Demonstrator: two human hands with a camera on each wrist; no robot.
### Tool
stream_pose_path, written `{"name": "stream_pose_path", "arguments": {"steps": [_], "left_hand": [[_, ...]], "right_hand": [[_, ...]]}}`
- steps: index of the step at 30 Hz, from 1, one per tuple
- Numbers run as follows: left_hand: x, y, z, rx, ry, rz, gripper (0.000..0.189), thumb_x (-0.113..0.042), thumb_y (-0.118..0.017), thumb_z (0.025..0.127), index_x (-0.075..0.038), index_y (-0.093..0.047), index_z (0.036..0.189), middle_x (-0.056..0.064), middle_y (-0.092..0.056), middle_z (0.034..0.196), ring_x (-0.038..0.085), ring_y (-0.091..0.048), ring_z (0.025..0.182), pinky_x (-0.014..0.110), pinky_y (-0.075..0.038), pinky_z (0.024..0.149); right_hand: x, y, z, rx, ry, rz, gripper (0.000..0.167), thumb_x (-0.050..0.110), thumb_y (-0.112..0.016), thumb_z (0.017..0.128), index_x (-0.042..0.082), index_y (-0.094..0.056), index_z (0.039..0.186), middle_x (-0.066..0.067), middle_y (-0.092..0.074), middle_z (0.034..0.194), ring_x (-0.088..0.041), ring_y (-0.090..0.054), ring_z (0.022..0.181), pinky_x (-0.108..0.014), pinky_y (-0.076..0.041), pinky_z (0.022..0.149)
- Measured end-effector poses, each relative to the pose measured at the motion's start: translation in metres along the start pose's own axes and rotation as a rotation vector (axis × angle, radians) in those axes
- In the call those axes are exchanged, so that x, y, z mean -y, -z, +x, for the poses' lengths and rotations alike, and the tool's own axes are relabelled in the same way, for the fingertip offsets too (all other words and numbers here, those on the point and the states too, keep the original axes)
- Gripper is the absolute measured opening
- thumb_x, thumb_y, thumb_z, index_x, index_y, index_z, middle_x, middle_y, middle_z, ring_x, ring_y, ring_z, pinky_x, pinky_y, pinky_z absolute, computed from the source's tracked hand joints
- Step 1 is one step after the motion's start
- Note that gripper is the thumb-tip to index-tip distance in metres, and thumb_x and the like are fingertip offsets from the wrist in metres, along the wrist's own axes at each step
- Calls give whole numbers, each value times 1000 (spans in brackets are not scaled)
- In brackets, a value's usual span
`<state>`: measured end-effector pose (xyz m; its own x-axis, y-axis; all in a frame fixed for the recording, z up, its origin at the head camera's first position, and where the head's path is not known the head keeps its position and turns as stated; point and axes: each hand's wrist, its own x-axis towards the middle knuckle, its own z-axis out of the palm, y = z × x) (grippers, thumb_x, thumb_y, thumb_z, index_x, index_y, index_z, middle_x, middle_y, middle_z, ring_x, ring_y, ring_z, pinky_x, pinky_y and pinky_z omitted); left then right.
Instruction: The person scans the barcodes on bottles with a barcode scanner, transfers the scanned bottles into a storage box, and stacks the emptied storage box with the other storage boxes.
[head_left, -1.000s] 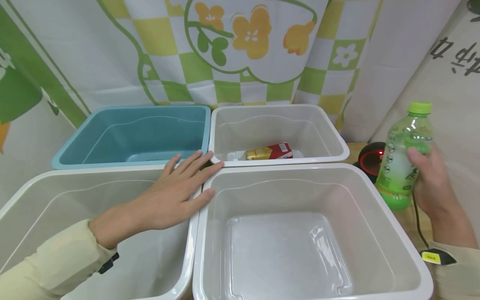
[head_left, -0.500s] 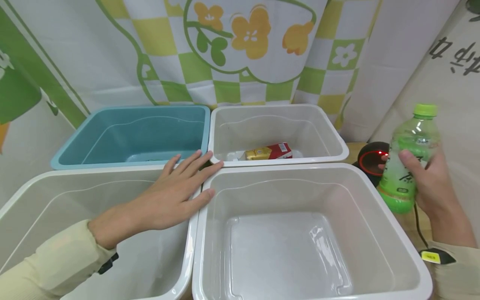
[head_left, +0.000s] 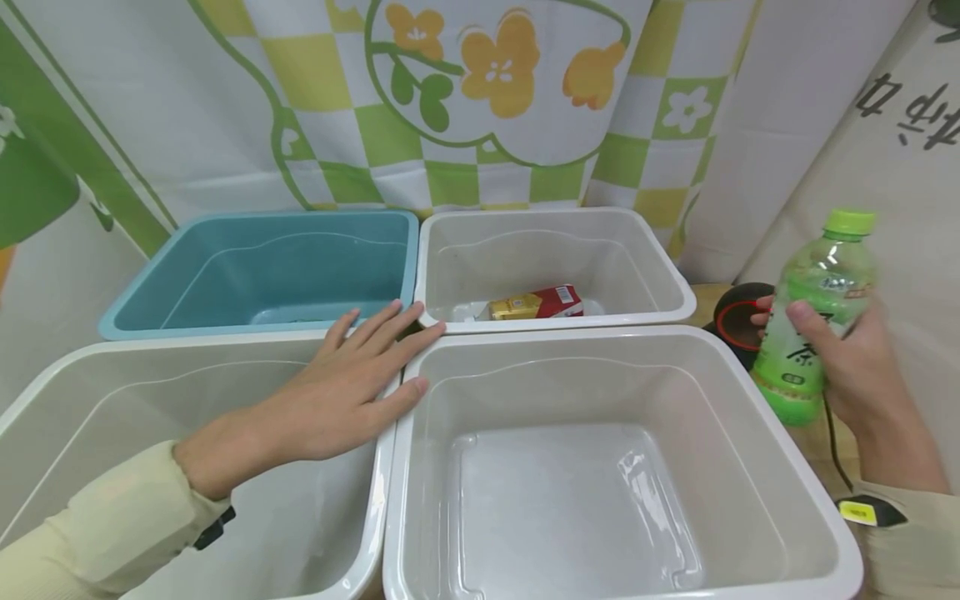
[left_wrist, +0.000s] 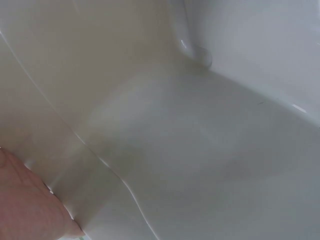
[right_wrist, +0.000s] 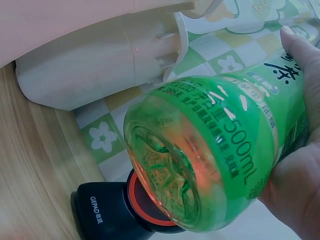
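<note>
My right hand [head_left: 862, 358] grips a green tea bottle [head_left: 813, 325] with a lime-green cap, nearly upright and leaning slightly. In the right wrist view the base of the bottle [right_wrist: 170, 160] faces the camera, over a black scanner [right_wrist: 115, 210] with a glowing red ring. My left hand [head_left: 337, 392] lies with fingers spread on the rims where the bins meet. Only a bit of the left hand [left_wrist: 30, 205] shows in the left wrist view, at the wall of the front left bin [head_left: 315, 500]. A red and gold carton [head_left: 536, 302] lies in the back right bin [head_left: 558, 242].
A teal bin [head_left: 300, 250] stands at the back left and a large pale bin [head_left: 585, 500] at the front right. The scanner [head_left: 738, 321] sits on a wooden table [right_wrist: 35, 150] right of the bins, its cable running forward. A patterned curtain [head_left: 465, 175] hangs behind.
The right hand has turned the bottle, so that the large black characters on its label face the head camera more. The left hand has stayed in place.
</note>
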<state>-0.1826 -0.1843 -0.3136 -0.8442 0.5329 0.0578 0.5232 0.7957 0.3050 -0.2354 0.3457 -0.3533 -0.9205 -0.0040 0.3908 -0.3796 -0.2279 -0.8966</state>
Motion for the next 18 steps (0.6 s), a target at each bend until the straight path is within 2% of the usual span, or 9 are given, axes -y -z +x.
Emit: {"name": "stream_pose_path", "arguments": {"steps": [4, 9, 14, 18], "left_hand": [[0, 0, 0, -3, -1, 5, 59, -51, -36, 114, -37, -23, 169, 1, -15, 180, 33, -7, 169, 69, -1, 130], [-1, 0, 1, -1, 0, 3, 59, -52, -36, 114, -37, -23, 170, 0, -14, 180, 32, -6, 169, 68, 0, 130], [-1, 1, 0, 0, 1, 3, 59, -52, -36, 114, -37, -23, 170, 1, -14, 180, 33, -6, 169, 69, 0, 130], [0, 0, 0, 2, 3, 2, 59, -52, -36, 114, -36, -23, 170, 1, -14, 180, 33, -6, 169, 69, 0, 130]], "right_hand": [[-1, 2, 0, 7, -24, -33, 43, -5, -53, 105, 10, -49, 145, -5, -71, 110, -19, -79, 84, -29, -65, 74], [-1, 5, -1, 35, -34, -64, 40, 2, -44, 110, 14, -45, 149, -4, -68, 113, -18, -78, 84, -28, -64, 74], [-2, 3, 2, 83, 9, -12, 40, 13, -41, 113, 11, -42, 153, -6, -68, 113, -19, -76, 87, -30, -64, 75], [-3, 3, 5, 113, 40, 13, 49, 19, -39, 110, 9, -38, 158, -7, -68, 116, -20, -73, 93, -33, -62, 77]]}}
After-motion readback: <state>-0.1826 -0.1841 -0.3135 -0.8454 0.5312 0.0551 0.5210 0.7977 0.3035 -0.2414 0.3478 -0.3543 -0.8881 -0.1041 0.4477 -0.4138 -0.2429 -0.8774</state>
